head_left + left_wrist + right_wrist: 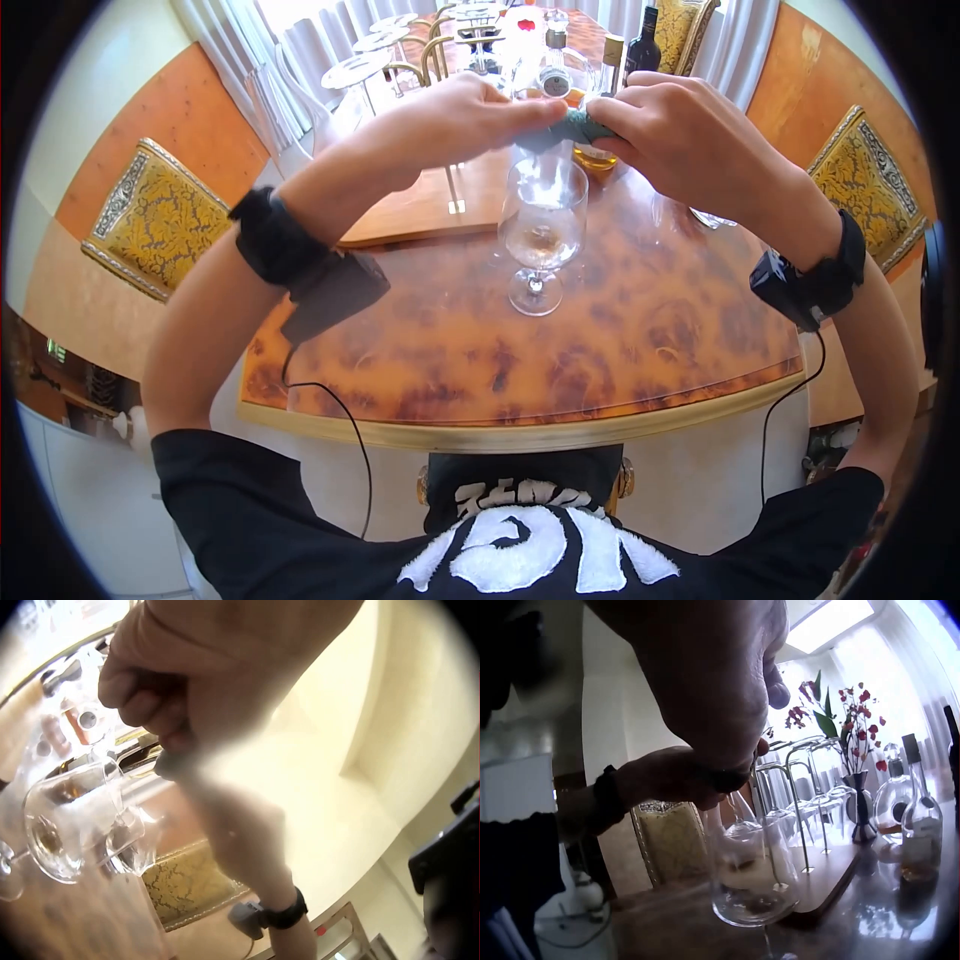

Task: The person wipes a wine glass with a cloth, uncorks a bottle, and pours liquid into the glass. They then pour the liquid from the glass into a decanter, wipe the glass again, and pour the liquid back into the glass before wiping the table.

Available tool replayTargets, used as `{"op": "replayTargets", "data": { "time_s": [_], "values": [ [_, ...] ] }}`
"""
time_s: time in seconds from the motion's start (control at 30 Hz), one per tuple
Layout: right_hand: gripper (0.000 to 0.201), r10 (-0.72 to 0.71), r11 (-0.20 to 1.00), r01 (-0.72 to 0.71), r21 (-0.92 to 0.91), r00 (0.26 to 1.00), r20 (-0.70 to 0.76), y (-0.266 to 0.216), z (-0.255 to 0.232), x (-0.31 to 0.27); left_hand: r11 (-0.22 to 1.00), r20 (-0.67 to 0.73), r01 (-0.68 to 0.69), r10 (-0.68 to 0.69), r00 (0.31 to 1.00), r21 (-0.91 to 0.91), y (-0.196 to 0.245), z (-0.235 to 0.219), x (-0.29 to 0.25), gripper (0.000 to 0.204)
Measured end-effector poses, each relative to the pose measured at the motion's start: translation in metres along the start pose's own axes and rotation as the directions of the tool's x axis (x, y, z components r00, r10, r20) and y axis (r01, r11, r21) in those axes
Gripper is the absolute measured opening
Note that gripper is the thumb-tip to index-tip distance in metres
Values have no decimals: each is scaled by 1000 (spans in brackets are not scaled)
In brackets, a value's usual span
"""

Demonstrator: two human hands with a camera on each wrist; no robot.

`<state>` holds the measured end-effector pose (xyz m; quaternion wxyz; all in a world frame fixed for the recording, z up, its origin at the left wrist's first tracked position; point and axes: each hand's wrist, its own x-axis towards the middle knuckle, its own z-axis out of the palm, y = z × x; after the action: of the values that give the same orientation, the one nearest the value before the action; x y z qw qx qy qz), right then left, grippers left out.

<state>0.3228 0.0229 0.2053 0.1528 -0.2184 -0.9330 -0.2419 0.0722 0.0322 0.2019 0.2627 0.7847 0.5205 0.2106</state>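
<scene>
Above the table, my two hands meet over a stemmed glass. My left hand has its fingers curled and grips one end of a grey-green cloth. The other end is gripped by my right hand, thumb toward the left hand. Between the fists the cloth looks bunched and twisted; most of it is hidden inside them. The glass stands upright right below, and its bowl shows a few drops or smears low down in the right wrist view.
A wooden board carries a metal rack with upside-down glasses. Clear bottles and a dark bottle stand toward the back. Another glass is near my right forearm. Yellow patterned chairs flank the table.
</scene>
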Motion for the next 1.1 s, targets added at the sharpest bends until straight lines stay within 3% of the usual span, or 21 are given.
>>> {"op": "replayTargets", "data": {
  "time_s": [0.03,0.1,0.17,0.2,0.23,0.27,0.3,0.33,0.37,0.4,0.43,0.5,0.53,0.6,0.7,0.77,0.9,0.97,1.0,1.07,1.1],
  "values": [
    [14,123,977,-128,168,992,37,1,1,0,1000,0,-7,7,1000,12,0,-3,1,64],
    [17,181,933,-182,309,983,32,2,-2,-2,970,-73,-235,239,968,66,-2,-10,3,62],
    [21,233,867,-220,447,972,26,2,-8,2,989,-82,-139,143,986,58,8,-17,-3,53],
    [25,285,815,-286,504,955,81,3,-15,4,953,-152,-289,274,950,-90,12,-16,-7,45],
    [28,332,753,-351,557,933,138,4,-20,6,871,-232,-437,388,892,-224,14,-17,-7,37],
    [33,338,711,-320,626,936,96,9,-17,4,690,-260,-705,719,644,162,11,-20,-1,30],
    [33,353,713,-317,625,933,71,9,-12,4,677,-241,-714,734,635,180,9,-18,6,30],
    [36,378,552,-358,753,912,157,7,-6,4,688,-402,-622,485,777,-374,26,-8,2,32],
    [39,379,367,-388,846,892,244,5,-2,5,408,-368,-411,182,912,-815,37,-3,-2,35],
    [43,349,243,-370,897,896,275,1,1,4,112,-284,-348,375,882,-931,23,-7,1,35],
    [44,286,57,-388,920,889,357,1,-3,5,123,-274,-344,388,880,-931,24,-11,1,35],
    [49,285,-96,-342,935,890,355,-6,-4,6,-92,-229,-223,642,732,-970,28,-13,2,53],
    [49,298,-98,-334,938,889,348,-6,-3,7,-105,-229,-210,625,747,-972,32,-12,-1,62],
    [51,176,-282,-230,931,942,286,-5,1,8,-105,-225,-205,629,744,-973,31,-9,0,61],
    [50,159,-353,-236,905,938,307,-3,1,4,-87,-189,-177,670,718,-980,23,-8,-1,61],
    [50,152,-383,-220,897,943,296,-1,3,0,-49,-247,-261,526,814,-964,22,-6,-6,58],
    [49,139,-437,-232,869,937,320,8,13,-8,163,-306,-483,593,745,-860,26,-7,-15,48],
    [49,126,-454,-249,856,933,338,11,17,-12,528,-246,-666,655,714,-528,22,-14,-19,42],
    [50,112,-469,-267,842,928,356,12,19,-14,531,-244,-661,651,719,-530,22,-15,-21,42],
    [49,88,-492,-283,823,925,370,14,24,-19,691,-184,-721,716,673,49,29,-19,-27,46],
    [48,68,-509,-297,808,922,381,15,26,-21,695,-183,-717,712,678,45,33,-21,-31,46]
  ]
}}
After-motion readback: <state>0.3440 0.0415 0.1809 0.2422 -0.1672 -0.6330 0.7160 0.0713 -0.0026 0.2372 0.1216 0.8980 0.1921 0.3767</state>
